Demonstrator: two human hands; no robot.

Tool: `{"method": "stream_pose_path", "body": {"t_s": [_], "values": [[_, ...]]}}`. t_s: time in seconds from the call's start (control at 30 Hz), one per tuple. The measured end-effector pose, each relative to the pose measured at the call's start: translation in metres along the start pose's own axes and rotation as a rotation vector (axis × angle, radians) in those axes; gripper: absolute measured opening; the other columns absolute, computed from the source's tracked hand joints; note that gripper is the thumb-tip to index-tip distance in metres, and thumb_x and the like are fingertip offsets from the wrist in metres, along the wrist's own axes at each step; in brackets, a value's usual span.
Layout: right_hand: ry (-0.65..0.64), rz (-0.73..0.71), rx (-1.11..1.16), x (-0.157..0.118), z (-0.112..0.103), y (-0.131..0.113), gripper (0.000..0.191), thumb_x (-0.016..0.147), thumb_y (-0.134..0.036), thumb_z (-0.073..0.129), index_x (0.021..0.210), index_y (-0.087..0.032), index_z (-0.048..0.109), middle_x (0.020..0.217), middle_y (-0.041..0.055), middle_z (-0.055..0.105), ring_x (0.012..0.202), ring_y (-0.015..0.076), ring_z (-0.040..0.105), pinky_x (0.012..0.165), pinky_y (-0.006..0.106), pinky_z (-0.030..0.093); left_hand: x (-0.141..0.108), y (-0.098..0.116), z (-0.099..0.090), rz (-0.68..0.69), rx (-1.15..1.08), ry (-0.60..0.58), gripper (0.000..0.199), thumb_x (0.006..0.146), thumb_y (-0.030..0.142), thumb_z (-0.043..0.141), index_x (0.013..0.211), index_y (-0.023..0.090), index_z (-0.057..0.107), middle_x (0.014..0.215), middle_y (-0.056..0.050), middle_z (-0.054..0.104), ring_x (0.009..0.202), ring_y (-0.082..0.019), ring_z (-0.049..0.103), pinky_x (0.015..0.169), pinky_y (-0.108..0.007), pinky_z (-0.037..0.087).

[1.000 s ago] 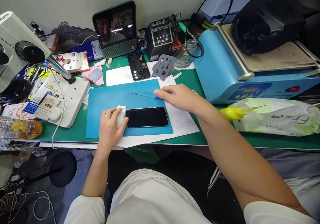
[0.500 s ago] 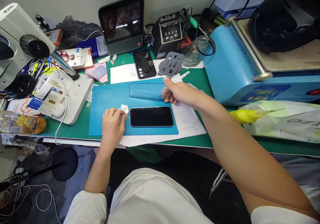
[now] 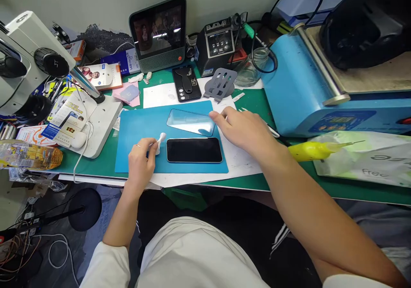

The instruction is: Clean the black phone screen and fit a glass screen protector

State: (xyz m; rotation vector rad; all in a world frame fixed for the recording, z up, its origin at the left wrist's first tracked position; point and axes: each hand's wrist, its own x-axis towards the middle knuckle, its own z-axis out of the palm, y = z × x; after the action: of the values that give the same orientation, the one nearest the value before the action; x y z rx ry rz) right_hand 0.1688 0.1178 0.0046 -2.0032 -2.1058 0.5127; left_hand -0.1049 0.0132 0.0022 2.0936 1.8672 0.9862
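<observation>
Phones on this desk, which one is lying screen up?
The light-edged phone on the blue mat, its dark screen showing. The black-cased phone, partly on white paper behind the mat, shows its camera side instead.

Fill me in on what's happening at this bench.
A person works over a blue mat with both hands. The left hand pinches a crumpled white tissue; the right hand holds a clear, dark-edged sheet by its right end. Nearer the person, a phone lies on the mat, its screen dark, with neither hand on it.
</observation>
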Motion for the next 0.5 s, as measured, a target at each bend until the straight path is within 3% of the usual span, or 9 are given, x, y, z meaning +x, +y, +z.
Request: {"method": "stream_pose_path", "body": {"t_s": [0.13,0.27,0.5], "values": [[0.094,-0.122,0.077,-0.031,0.000,0.005,0.062,0.099,-0.072,0.031,0.105,-0.021,0.064,0.096,0.0160,0.072,0.088,0.0348,0.066,0.070,0.043,0.047,0.003,-0.001,-0.007,-0.001,-0.006,0.049,0.016,0.105,0.029,0.052,0.109,0.023,0.065,0.094,-0.002,0.074,0.080,-0.016,0.068,0.069,-0.026,0.050],[0.176,-0.282,0.264,-0.061,0.009,0.018,0.057,0.099,-0.071,0.038,0.111,-0.021,0.063,0.101,0.0139,0.070,0.097,0.0324,0.065,0.078,0.043,0.052,0.008,0.000,-0.009,0.068,-0.012,0.114,0.016,0.104,0.023,0.053,0.116,0.024,0.065,0.107,-0.003,0.076,0.093,-0.016,0.073,0.080,-0.026,0.057],[0.280,-0.357,0.368,-0.079,0.021,0.035,0.044,0.101,-0.060,0.046,0.117,-0.023,0.064,0.114,0.0145,0.071,0.106,0.0338,0.065,0.085,0.048,0.055,0.017,0.007,-0.001,0.233,0.013,0.045,0.032,0.106,0.013,0.044,0.131,0.024,0.061,0.133,-0.008,0.071,0.125,-0.019,0.068,0.100,-0.032,0.059]]}}
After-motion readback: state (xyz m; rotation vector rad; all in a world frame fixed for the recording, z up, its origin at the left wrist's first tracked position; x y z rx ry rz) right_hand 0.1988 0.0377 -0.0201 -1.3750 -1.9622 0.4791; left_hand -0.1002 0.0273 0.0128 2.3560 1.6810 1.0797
